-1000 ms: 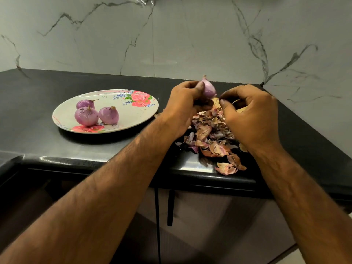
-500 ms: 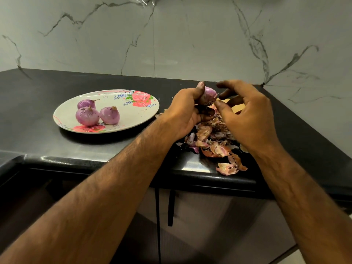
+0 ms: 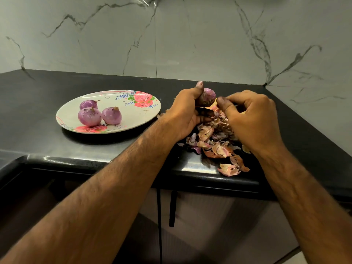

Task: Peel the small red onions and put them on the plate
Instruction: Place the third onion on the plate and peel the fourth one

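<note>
My left hand (image 3: 185,111) grips a small red onion (image 3: 208,96) just above the black counter, thumb up along its far side. My right hand (image 3: 251,119) is close on the right, its thumb and fingers pinching a strip of dry skin (image 3: 214,103) at the onion's lower side. A flowered white plate (image 3: 141,117) lies to the left with three peeled purple onions (image 3: 89,116) on it. A heap of loose onion peels (image 3: 215,143) lies under and in front of both hands.
The black counter (image 3: 38,103) ends in a rounded front edge (image 3: 95,161) with cabinet doors below. A marble wall backs the counter and turns along its right side. Some peels (image 3: 229,169) lie right at the counter's edge.
Both hands have sunk lower toward the peel heap with the onion. My right hand went from fingers spread near the onion to pinching skin at its lower side.
</note>
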